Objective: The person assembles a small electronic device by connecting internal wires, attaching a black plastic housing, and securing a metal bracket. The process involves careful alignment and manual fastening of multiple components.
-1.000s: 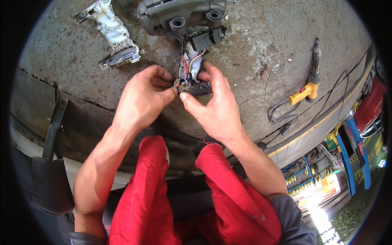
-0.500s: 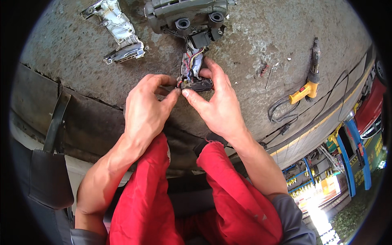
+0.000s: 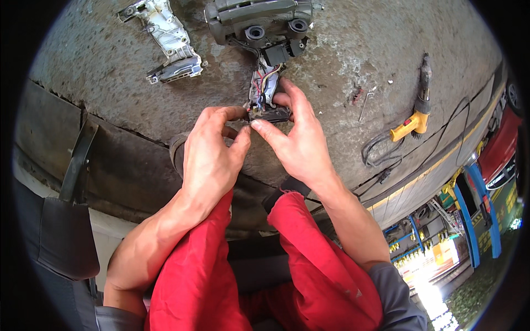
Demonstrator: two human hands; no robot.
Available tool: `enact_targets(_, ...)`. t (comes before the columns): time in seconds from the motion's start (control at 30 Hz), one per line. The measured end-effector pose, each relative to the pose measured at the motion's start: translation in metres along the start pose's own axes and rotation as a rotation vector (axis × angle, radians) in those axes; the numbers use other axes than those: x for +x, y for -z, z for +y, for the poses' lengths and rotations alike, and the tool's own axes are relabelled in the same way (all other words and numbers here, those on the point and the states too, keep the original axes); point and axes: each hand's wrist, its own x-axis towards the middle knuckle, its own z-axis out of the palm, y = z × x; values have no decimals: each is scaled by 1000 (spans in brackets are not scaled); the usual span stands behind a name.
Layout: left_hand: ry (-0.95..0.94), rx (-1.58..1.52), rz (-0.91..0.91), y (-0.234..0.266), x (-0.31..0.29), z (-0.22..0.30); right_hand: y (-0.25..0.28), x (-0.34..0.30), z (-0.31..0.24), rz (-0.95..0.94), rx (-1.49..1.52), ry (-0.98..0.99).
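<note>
The opened handle [image 3: 267,83] has red, yellow and dark wires in its pale shell and a black block [image 3: 271,114] across its near end. It joins a dark grey machine housing [image 3: 265,21] with two round ports. My right hand [image 3: 301,135] grips this handle, thumb on the near edge of the block and fingers round its right side. At the block's left end, my left hand [image 3: 212,146] has thumb and forefinger closed in a pinch; what lies between them is too small to tell. Its other fingers are partly hidden.
A loose pale shell half [image 3: 168,36] lies to the left. At right are a yellow-handled tool [image 3: 413,122] with a dark barrel and cable, a thin bent metal rod [image 3: 365,106] and small scraps. The slab's cracked edge [image 3: 132,135] runs nearest me.
My left hand has shifted a little to the right, still beside the block's left end. The handle and housing show slightly further right in view. My right hand keeps its grip.
</note>
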Motion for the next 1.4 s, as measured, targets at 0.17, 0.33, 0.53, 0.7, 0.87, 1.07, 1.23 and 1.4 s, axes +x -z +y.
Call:
enact_targets(0.17, 99, -62, -73, 4, 4, -5, 1, 1, 1, -31, 36, -30)
enact_targets(0.33, 51, -88, -52, 6, 11, -7, 4, 1, -5, -59, 37, -25)
enact_targets(0.53, -197, 63, 43, 1, 9, -15, 3, -1, 0, 21, -64, 64)
enact_targets(0.7, -227, 29, 57, -3, 9, -20, 8, 0, 3, -39, -9, 123)
enact_targets(0.87, -191, 39, 48, -6, 9, -21, 29, -4, 13, -25, 117, 156)
enact_targets(1.07, -248, 172, 155, -16, 5, -24, 35, -18, 39, 1, 154, 43)
enact_targets(1.23, -386, 207, 230, -28, 0, -20, 15, -25, 45, 26, 281, 13)
enact_targets(1.4, -413, 266, 305, -35, -3, -24, 13, -18, 30, 103, 125, 37)
